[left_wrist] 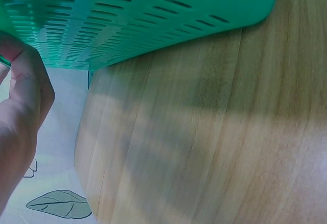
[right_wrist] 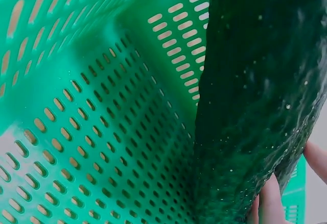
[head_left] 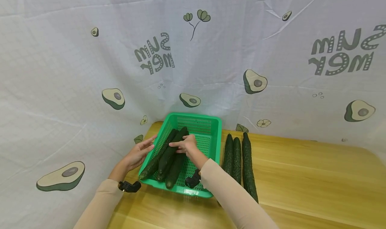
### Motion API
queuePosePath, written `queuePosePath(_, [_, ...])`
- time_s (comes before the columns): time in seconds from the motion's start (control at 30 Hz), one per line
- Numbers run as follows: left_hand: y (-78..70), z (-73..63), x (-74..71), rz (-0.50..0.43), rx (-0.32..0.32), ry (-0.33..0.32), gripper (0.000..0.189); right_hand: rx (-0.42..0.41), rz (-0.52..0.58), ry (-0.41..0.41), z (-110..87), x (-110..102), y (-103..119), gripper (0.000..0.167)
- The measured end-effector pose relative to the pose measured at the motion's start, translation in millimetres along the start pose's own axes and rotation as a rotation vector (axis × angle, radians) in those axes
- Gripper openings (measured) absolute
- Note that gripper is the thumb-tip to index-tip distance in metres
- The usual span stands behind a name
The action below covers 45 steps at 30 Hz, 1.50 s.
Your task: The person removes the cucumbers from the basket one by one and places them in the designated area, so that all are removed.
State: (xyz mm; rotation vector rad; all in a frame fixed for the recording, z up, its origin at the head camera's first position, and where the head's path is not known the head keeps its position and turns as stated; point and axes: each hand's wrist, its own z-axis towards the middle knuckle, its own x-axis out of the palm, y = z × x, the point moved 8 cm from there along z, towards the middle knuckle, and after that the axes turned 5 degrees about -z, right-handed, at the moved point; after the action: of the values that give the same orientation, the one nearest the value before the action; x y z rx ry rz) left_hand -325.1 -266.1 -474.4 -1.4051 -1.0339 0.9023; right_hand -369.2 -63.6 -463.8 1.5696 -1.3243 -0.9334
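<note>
Several dark green cucumbers point(head_left: 155, 163) lie slanted along the left side of a green perforated plastic basket point(head_left: 217, 138). My right hand point(head_left: 188, 144) reaches into the basket and grips the upper cucumber point(head_left: 167, 157) of the pile, thumb on one side and fingers on the other. Close up in the right wrist view, that bumpy cucumber point(right_wrist: 260, 91) has fingertips point(right_wrist: 271, 201) against its lower edge. At the basket's left rim, my left hand point(head_left: 138, 153) holds on with bent fingers point(left_wrist: 30, 71). Parts of the lower cucumbers are hidden.
Three more cucumbers point(head_left: 237, 155) lie side by side on the wooden table point(head_left: 301, 175), right of the basket; my right sleeve point(head_left: 232, 195) covers part of them. Behind the table hangs a white cloth point(head_left: 223, 61) printed with avocados and letters.
</note>
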Motion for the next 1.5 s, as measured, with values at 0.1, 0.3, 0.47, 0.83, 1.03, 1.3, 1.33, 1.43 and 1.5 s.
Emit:
queuePosePath(0.1, [-0.4,0.7,0.2,-0.004,0.003,0.003,0.061,0.007,0.014,-0.003,0.7,-0.6,-0.2,0.077])
queuePosePath(0.3, [0.7,0.6,-0.3,-0.012,-0.01,-0.001,0.061,0.019,0.023,-0.016,0.3,-2.8,-1.2,0.071])
queuePosePath(0.47, [1.0,-0.2,0.0,-0.02,-0.013,-0.006,0.061,0.012,0.008,-0.018,-1.3,-3.0,-0.2,0.073])
queuePosePath(0.83, [0.8,-0.9,0.4,-0.016,-0.014,-0.015,0.061,-0.007,0.03,-0.041,-2.5,-1.8,0.7,0.082])
queuePosePath(1.03, [0.4,-0.3,0.7,-0.016,-0.005,-0.001,0.061,0.0,0.02,-0.002,-2.0,-1.2,2.4,0.084])
queuePosePath(1.3, [-0.5,-1.2,0.5,-0.022,-0.005,-0.003,0.06,0.051,0.016,0.078,0.3,-0.2,1.9,0.087])
queuePosePath(1.33, [-0.3,-1.2,0.7,-0.021,-0.006,-0.002,0.06,0.052,0.011,0.079,0.3,-0.2,2.2,0.086])
queuePosePath(1.43, [0.1,-1.0,1.0,-0.013,-0.008,-0.001,0.06,0.045,-0.011,0.075,-1.0,-0.1,3.7,0.083])
queuePosePath(1.5, [0.4,-0.9,1.2,-0.008,-0.008,-0.001,0.06,0.036,-0.025,0.071,-2.1,0.8,4.2,0.08])
